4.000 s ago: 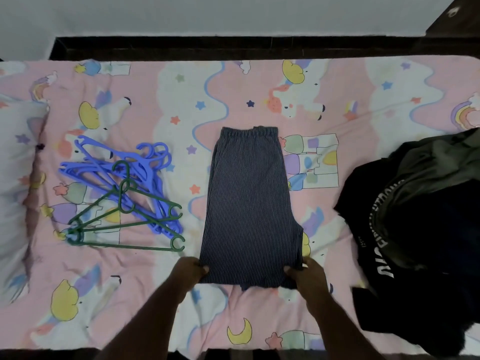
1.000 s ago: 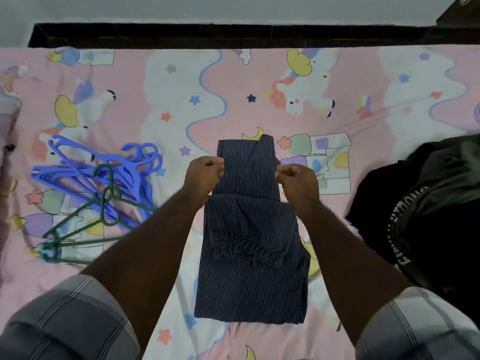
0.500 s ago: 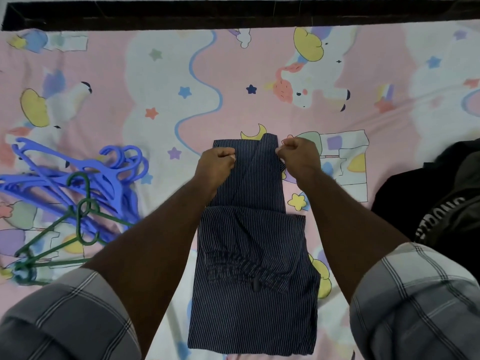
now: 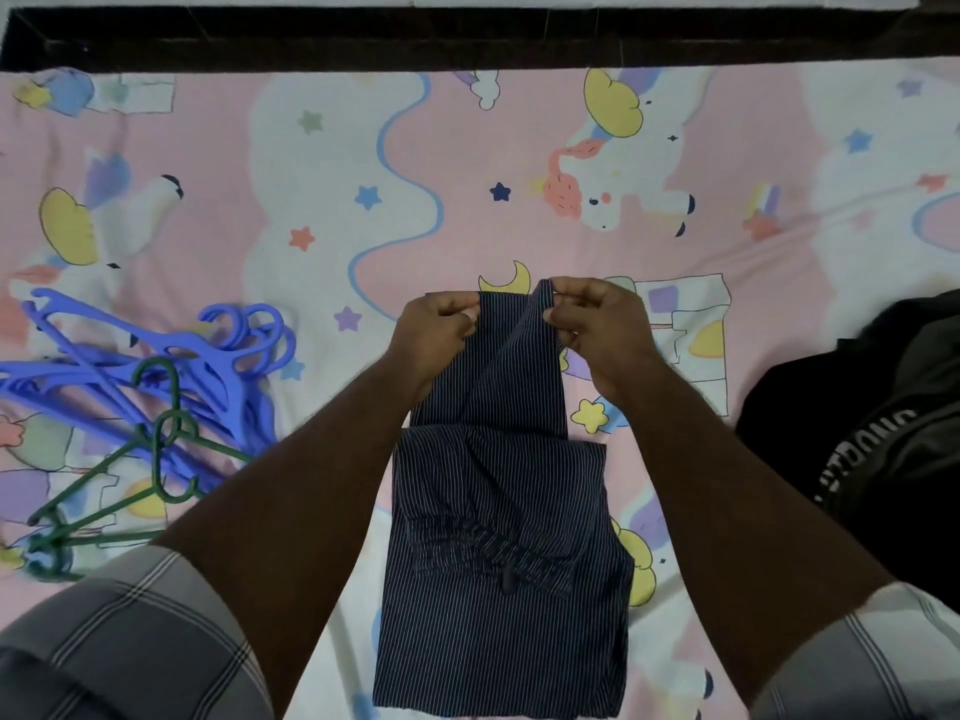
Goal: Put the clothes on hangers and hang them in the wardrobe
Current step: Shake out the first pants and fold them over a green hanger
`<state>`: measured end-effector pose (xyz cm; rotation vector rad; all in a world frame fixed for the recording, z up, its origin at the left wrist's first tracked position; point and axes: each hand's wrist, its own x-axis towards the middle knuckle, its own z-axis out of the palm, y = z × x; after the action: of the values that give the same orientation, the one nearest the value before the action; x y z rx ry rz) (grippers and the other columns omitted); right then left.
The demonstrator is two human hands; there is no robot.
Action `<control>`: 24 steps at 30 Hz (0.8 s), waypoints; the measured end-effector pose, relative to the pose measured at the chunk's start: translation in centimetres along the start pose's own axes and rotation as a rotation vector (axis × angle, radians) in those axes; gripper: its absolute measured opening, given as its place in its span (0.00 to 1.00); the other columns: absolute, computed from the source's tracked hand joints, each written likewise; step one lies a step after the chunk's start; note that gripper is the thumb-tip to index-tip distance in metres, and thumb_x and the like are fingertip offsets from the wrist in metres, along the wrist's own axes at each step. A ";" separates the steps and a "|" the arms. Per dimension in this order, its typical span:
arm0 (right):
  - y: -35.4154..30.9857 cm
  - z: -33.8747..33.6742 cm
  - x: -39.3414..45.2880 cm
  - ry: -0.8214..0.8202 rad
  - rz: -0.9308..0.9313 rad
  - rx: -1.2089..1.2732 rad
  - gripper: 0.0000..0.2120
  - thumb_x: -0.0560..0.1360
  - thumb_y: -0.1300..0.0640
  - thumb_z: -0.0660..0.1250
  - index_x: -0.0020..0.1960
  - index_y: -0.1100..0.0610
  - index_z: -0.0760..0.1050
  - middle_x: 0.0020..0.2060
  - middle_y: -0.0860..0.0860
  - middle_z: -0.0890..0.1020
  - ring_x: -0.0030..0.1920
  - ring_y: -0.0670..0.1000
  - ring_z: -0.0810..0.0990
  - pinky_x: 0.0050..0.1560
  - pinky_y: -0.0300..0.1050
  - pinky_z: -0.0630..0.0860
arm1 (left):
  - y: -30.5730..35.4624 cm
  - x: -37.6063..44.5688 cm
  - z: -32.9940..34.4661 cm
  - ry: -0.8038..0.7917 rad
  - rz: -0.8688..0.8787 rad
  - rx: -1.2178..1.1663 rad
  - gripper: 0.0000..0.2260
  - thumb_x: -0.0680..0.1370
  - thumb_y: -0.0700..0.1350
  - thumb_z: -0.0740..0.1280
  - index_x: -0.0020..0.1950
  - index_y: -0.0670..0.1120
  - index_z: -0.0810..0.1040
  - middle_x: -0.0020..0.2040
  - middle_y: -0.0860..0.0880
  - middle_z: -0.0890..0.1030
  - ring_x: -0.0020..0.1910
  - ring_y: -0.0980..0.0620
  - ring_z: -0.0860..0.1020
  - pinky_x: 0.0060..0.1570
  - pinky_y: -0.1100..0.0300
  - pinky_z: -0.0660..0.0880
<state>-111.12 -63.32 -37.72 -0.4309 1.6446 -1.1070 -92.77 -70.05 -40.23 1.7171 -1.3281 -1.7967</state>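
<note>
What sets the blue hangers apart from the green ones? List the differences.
The blue hangers are flat and broad in build; the green hangers are thin, like wire. The blue hangers lie farther up the bedsheet, while the green hangers lie nearer the person, partly on top of the blue ones. The blue pile looks like the bigger one. Both lie in one tangled heap, left of the striped shorts, touched by neither hand.

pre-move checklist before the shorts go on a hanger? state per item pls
1. Left hand pinches far edge of striped shorts: ok.
2. Right hand pinches the same edge: ok.
3. Shorts fully flat on bedsheet: not ok, bunched at the fold.
4. Hanger picked: not ok, green hangers and blue hangers lie untouched.
5. Hangers untangled: not ok, piled together.
6. Wardrobe open: cannot tell.
</note>
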 end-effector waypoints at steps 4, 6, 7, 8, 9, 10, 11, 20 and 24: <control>-0.9 -0.4 -1.8 -0.055 -0.002 0.065 0.16 0.74 0.72 0.68 0.58 0.59 0.80 0.40 0.53 0.80 0.36 0.47 0.76 0.35 0.38 0.73 | 2.2 -0.9 0.3 -0.068 0.061 0.032 0.15 0.82 0.36 0.64 0.67 0.45 0.80 0.59 0.51 0.83 0.51 0.62 0.80 0.42 0.72 0.76; -1.5 -0.6 -2.6 -0.083 -0.019 0.047 0.13 0.75 0.70 0.69 0.57 0.59 0.81 0.40 0.55 0.81 0.37 0.48 0.76 0.36 0.38 0.71 | 3.5 -1.3 0.4 -0.109 0.084 0.052 0.15 0.81 0.36 0.64 0.66 0.46 0.80 0.60 0.51 0.83 0.52 0.63 0.79 0.45 0.71 0.75; -1.8 -0.7 -2.9 -0.098 -0.030 0.023 0.11 0.76 0.68 0.69 0.56 0.60 0.82 0.42 0.56 0.82 0.39 0.50 0.77 0.38 0.40 0.72 | 4.2 -1.6 0.4 -0.134 0.085 0.050 0.14 0.82 0.37 0.64 0.65 0.47 0.81 0.60 0.52 0.83 0.54 0.62 0.80 0.49 0.68 0.75; -2.2 -0.7 -3.2 -0.116 -0.044 -0.001 0.10 0.76 0.68 0.68 0.55 0.60 0.82 0.44 0.57 0.83 0.42 0.51 0.78 0.42 0.42 0.74 | 4.9 -1.8 0.4 -0.159 0.082 0.047 0.14 0.82 0.38 0.64 0.64 0.48 0.81 0.59 0.53 0.84 0.57 0.59 0.80 0.53 0.63 0.75; -2.6 -0.8 -3.4 -0.137 -0.059 -0.009 0.09 0.77 0.68 0.68 0.54 0.60 0.82 0.45 0.56 0.84 0.44 0.51 0.80 0.46 0.43 0.76 | 5.6 -2.1 0.5 -0.185 0.073 0.049 0.13 0.82 0.40 0.63 0.63 0.49 0.82 0.59 0.54 0.84 0.60 0.55 0.79 0.57 0.58 0.75; -2.9 -0.9 -3.7 -0.169 -0.068 0.013 0.09 0.77 0.70 0.67 0.52 0.61 0.82 0.44 0.55 0.85 0.45 0.51 0.81 0.49 0.44 0.78 | 6.3 -2.4 0.6 -0.216 0.063 0.060 0.12 0.83 0.43 0.62 0.62 0.50 0.82 0.58 0.55 0.84 0.62 0.53 0.79 0.60 0.54 0.73; -3.3 -1.0 -3.9 -0.209 -0.074 0.048 0.09 0.77 0.71 0.66 0.51 0.61 0.82 0.43 0.54 0.85 0.45 0.51 0.83 0.51 0.44 0.80 | 7.0 -2.8 0.7 -0.255 0.050 0.074 0.12 0.83 0.47 0.61 0.61 0.51 0.83 0.58 0.55 0.84 0.63 0.52 0.78 0.62 0.52 0.71; -3.9 -2.4 -5.9 -0.252 -0.102 0.096 0.10 0.77 0.71 0.65 0.51 0.60 0.81 0.43 0.54 0.85 0.47 0.53 0.83 0.53 0.51 0.82 | 8.9 -4.7 -1.1 -0.386 0.138 0.661 0.31 0.82 0.67 0.47 0.44 0.49 0.81 0.45 0.52 0.79 0.48 0.53 0.75 0.55 0.55 0.65; -3.7 -2.4 -6.7 -0.175 -0.102 0.100 0.10 0.77 0.71 0.66 0.51 0.59 0.81 0.45 0.56 0.84 0.47 0.51 0.83 0.53 0.49 0.82 | 7.1 -3.9 -3.9 -0.453 0.243 0.801 0.11 0.79 0.53 0.71 0.43 0.47 0.81 0.41 0.52 0.82 0.42 0.56 0.77 0.49 0.56 0.72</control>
<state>-111.59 -59.19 -30.85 -0.5359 1.4207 -1.1872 -90.86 -72.25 -31.67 1.3770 -2.5872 -1.6736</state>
